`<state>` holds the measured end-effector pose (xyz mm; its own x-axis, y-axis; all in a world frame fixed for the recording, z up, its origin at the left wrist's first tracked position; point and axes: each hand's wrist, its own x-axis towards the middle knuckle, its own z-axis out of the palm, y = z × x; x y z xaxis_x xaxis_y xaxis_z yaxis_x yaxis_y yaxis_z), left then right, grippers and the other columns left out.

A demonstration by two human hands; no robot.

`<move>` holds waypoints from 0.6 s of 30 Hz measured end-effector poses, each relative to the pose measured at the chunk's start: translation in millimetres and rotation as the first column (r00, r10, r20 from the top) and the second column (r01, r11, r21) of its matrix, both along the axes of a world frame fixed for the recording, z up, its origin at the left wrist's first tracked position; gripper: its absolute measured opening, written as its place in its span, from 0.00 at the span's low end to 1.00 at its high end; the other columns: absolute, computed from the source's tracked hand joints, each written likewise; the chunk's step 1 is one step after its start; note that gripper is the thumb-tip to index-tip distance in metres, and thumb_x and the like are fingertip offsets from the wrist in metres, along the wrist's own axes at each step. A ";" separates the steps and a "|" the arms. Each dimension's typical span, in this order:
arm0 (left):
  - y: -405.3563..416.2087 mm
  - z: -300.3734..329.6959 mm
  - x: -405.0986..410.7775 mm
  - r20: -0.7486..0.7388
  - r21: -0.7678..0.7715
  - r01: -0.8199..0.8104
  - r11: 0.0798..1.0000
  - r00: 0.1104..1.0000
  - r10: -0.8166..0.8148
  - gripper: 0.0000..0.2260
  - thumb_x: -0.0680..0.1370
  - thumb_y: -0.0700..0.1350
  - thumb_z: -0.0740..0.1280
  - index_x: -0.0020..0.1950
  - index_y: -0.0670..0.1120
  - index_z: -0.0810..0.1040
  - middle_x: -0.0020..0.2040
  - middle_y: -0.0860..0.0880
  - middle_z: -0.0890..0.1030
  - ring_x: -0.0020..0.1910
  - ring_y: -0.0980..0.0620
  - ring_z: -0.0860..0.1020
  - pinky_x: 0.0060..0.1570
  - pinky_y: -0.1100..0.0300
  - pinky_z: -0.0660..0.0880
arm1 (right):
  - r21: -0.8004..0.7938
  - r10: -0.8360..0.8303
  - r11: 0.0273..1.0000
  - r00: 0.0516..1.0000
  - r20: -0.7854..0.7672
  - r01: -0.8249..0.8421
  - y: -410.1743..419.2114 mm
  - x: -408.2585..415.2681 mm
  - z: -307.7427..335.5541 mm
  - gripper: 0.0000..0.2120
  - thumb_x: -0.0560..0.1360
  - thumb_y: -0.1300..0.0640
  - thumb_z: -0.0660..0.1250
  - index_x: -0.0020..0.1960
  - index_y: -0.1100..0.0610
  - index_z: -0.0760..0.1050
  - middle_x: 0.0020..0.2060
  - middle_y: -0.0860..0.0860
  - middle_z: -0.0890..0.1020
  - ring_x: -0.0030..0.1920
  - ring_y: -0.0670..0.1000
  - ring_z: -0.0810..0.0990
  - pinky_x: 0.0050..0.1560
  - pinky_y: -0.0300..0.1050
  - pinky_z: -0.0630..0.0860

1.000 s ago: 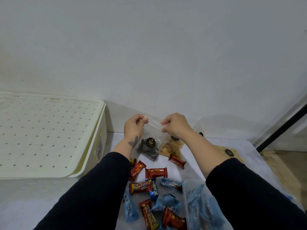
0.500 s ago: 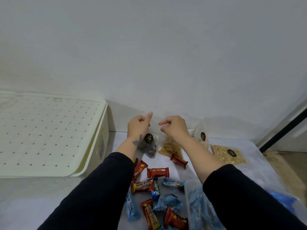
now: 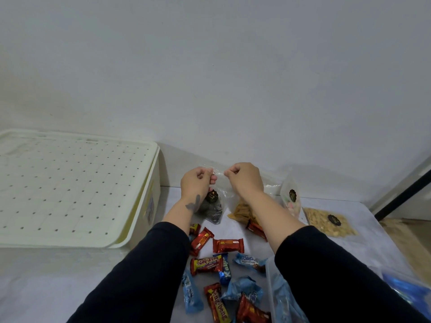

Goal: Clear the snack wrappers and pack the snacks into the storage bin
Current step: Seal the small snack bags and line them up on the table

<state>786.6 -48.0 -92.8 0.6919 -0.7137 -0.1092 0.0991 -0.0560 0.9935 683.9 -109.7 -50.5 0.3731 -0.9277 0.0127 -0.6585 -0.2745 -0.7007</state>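
Both hands are raised in front of the wall, each pinching the top edge of one clear zip bag of dark striped cookies [image 3: 211,209]. The left hand [image 3: 197,183] grips the left corner with curled fingers, and the right hand [image 3: 244,177] pinches the edge just beside it. The gap between the hands is narrower than half a second ago, when they held the rim wider apart. The bag hangs below the hands with its bottom near the counter [image 3: 70,283], and it sits lower and closer to the left wrist than before.

Taking that bag as the landmark: left of it stands the cream storage bin [image 3: 149,206] with its perforated lid [image 3: 70,187] on. Just right of it lies a bag of pale stick snacks [image 3: 242,212], partly behind the right forearm. Farther right a small pouch [image 3: 290,201] stands upright, and beyond it a flat bag of nuts [image 3: 331,221] lies on the counter. In front of it, between the sleeves, wrapped chocolate bars are scattered, among them a red bar [image 3: 228,245] and a blue bar [image 3: 225,269]. A clear container [image 3: 271,299] with blue wrappers sits at the lower right.
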 end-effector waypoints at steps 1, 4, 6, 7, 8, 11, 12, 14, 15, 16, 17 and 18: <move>0.1 -0.5 0.6 -0.007 -0.004 -0.029 1.000 1.000 0.029 0.08 0.80 0.44 0.63 0.48 0.42 0.80 0.39 0.48 0.82 0.37 0.56 0.79 0.32 0.68 0.75 | -0.010 0.023 1.000 0.999 0.030 -0.023 -0.3 2.4 0.3 0.07 0.75 0.55 0.67 0.40 0.54 0.81 0.43 0.50 0.84 0.42 0.49 0.78 0.44 0.40 0.72; -2.1 -0.2 6.3 -0.048 -0.036 -0.111 0.993 0.993 0.110 0.09 0.80 0.44 0.63 0.49 0.40 0.80 0.40 0.47 0.83 0.38 0.56 0.80 0.34 0.68 0.77 | -0.017 0.102 0.995 0.989 0.108 -0.101 -2.7 8.5 3.6 0.07 0.74 0.58 0.68 0.44 0.60 0.83 0.44 0.53 0.86 0.42 0.47 0.77 0.45 0.37 0.70; -5.6 0.7 10.3 -0.072 -0.048 -0.156 0.987 0.986 0.153 0.10 0.80 0.44 0.63 0.49 0.39 0.80 0.40 0.47 0.83 0.38 0.55 0.81 0.36 0.66 0.78 | -0.022 0.132 0.991 0.983 0.131 -0.130 -6.5 13.4 5.6 0.07 0.74 0.58 0.68 0.46 0.60 0.84 0.45 0.53 0.86 0.43 0.46 0.78 0.47 0.37 0.70; -7.2 1.5 11.6 -0.081 -0.047 -0.181 0.982 0.981 0.177 0.10 0.80 0.45 0.63 0.48 0.40 0.80 0.40 0.47 0.83 0.38 0.55 0.81 0.36 0.66 0.78 | -0.031 0.143 0.990 0.980 0.136 -0.140 -8.6 16.4 5.9 0.08 0.75 0.58 0.68 0.47 0.60 0.84 0.46 0.53 0.86 0.44 0.47 0.78 0.48 0.36 0.70; -8.9 1.9 12.8 -0.087 -0.045 -0.203 0.978 0.976 0.198 0.10 0.80 0.45 0.63 0.47 0.40 0.79 0.40 0.47 0.83 0.38 0.55 0.81 0.37 0.65 0.78 | -0.038 0.149 0.989 0.979 0.141 -0.145 -10.7 19.6 5.3 0.08 0.75 0.58 0.68 0.50 0.59 0.83 0.48 0.53 0.85 0.47 0.48 0.80 0.50 0.36 0.71; -12.7 -1.8 16.8 -0.069 -0.013 -0.224 0.975 0.973 0.222 0.08 0.80 0.45 0.63 0.44 0.44 0.79 0.41 0.47 0.83 0.41 0.52 0.82 0.39 0.62 0.79 | -0.021 0.128 0.992 0.978 0.166 -0.126 -16.0 26.4 0.2 0.12 0.74 0.59 0.68 0.57 0.57 0.80 0.54 0.54 0.83 0.55 0.50 0.79 0.58 0.38 0.71; -13.0 -2.2 17.8 -0.046 0.005 -0.222 0.975 0.974 0.222 0.08 0.79 0.45 0.63 0.43 0.45 0.79 0.42 0.46 0.83 0.42 0.51 0.82 0.41 0.59 0.79 | -0.013 0.115 0.993 0.979 0.167 -0.114 -17.4 26.3 -2.3 0.13 0.75 0.59 0.68 0.58 0.56 0.79 0.56 0.54 0.82 0.57 0.50 0.79 0.59 0.38 0.70; -14.4 -3.5 18.0 0.041 0.051 -0.211 0.976 0.977 0.210 0.08 0.78 0.46 0.63 0.41 0.49 0.78 0.41 0.47 0.84 0.42 0.49 0.82 0.45 0.55 0.80 | 0.001 0.098 0.995 0.983 0.152 -0.100 -20.6 21.6 -8.2 0.14 0.75 0.60 0.67 0.60 0.55 0.78 0.59 0.53 0.80 0.60 0.50 0.77 0.58 0.37 0.68; -15.4 -4.6 16.2 0.099 0.080 -0.199 0.977 0.977 0.191 0.08 0.78 0.46 0.63 0.39 0.50 0.78 0.40 0.48 0.83 0.41 0.49 0.81 0.46 0.54 0.79 | 0.005 0.091 0.996 0.987 0.136 -0.092 -22.7 17.2 -11.6 0.14 0.75 0.60 0.67 0.61 0.55 0.77 0.60 0.53 0.79 0.61 0.50 0.76 0.58 0.37 0.67; -16.7 -5.7 12.3 0.144 0.109 -0.173 0.979 0.977 0.157 0.09 0.78 0.45 0.63 0.38 0.50 0.78 0.38 0.49 0.83 0.40 0.49 0.81 0.46 0.55 0.78 | 0.007 0.076 0.997 0.990 0.116 -0.077 -25.2 11.6 -15.1 0.14 0.76 0.60 0.66 0.61 0.55 0.77 0.61 0.52 0.79 0.62 0.50 0.76 0.58 0.37 0.67; -19.1 -7.9 6.5 0.169 0.139 -0.131 0.982 0.980 0.107 0.09 0.78 0.45 0.63 0.39 0.49 0.78 0.38 0.50 0.82 0.40 0.50 0.80 0.46 0.55 0.78 | 0.011 0.050 0.999 0.994 0.099 -0.051 -28.6 5.0 -19.3 0.14 0.76 0.60 0.65 0.61 0.55 0.76 0.62 0.52 0.78 0.63 0.50 0.75 0.59 0.37 0.67; -22.4 -11.4 -0.1 0.187 0.170 -0.075 0.983 0.981 0.042 0.08 0.78 0.45 0.63 0.39 0.49 0.78 0.38 0.50 0.82 0.39 0.50 0.79 0.45 0.56 0.77 | 0.016 0.013 1.000 0.997 0.082 -0.015 -32.3 -2.6 -23.8 0.14 0.76 0.60 0.65 0.61 0.54 0.76 0.63 0.52 0.77 0.63 0.50 0.75 0.58 0.37 0.67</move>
<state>786.6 -70.5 -104.2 0.7518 -0.6522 -0.0975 -0.0743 -0.2307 0.9702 681.3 -142.0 -74.4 0.3844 -0.9227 0.0282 -0.5946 -0.2709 -0.7570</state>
